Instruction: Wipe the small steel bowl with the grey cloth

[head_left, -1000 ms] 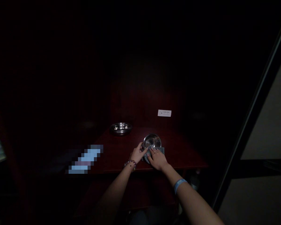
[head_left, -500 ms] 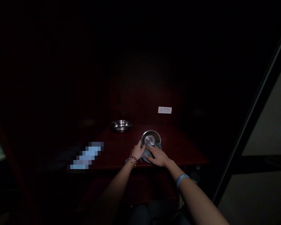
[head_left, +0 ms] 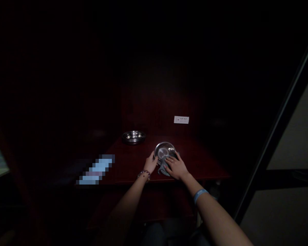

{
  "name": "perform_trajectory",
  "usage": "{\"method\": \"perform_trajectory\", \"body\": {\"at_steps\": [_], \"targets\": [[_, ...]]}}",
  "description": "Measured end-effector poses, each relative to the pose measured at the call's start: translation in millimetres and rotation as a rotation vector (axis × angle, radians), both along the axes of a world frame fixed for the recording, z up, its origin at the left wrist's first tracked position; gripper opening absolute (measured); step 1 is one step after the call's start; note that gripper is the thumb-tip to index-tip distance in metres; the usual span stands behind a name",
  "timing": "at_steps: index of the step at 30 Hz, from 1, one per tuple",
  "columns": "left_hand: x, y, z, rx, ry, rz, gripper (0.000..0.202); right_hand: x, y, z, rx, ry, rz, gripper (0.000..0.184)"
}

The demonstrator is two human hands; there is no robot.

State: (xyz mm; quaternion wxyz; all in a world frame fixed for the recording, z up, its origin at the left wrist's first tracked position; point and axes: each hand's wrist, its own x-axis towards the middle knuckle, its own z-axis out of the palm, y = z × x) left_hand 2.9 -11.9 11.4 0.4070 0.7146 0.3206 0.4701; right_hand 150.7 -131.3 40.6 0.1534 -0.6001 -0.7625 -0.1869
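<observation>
A shiny metal bowl point(head_left: 163, 150) is tilted toward me over the front part of the dark red table, its inside showing. My left hand point(head_left: 151, 163) grips the bowl's left rim, thumb on the near side. My right hand point(head_left: 177, 166) is closed over a grey-blue cloth point(head_left: 164, 168) and presses it against the right and near side of the bowl. Part of the cloth hangs down between the two hands. The bowl's underside is hidden.
A stack of metal bowls point(head_left: 133, 136) stands at the table's back left. A white socket panel point(head_left: 181, 120) is on the wall behind. A blurred-out bluish patch point(head_left: 96, 169) lies at the table's left. The table's front edge point(head_left: 113, 183) runs below my wrists.
My right hand has moved slightly right and up along the bowl's rim, taking the cloth along. More of the bowl's inside shows. My left hand still grips the left rim.
</observation>
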Motion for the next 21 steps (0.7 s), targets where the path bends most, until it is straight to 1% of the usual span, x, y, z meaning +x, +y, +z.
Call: {"method": "perform_trajectory", "body": {"at_steps": [5,8,11,14,21], "targets": [[0,3,-1.1,-0.017,-0.034,0.048,0.047,-1,2,2.1,0.072,-0.078,-0.045,0.046],[-1,1,2.3,0.029,-0.04,0.086,0.046,-2,2,3.6,0.107,-0.104,-0.074,0.045],[-1,-1,6.2,0.06,-0.025,0.083,0.046,-3,2,4.8,0.126,-0.107,-0.106,0.048],[-1,-3,8.3,0.053,-0.013,0.058,0.048,-2,2,5.9,0.126,-0.074,-0.118,0.051],[0,-7,10.5,0.036,-0.012,0.04,0.05,-6,-1,13.9,0.063,0.058,-0.052,0.055]]}}
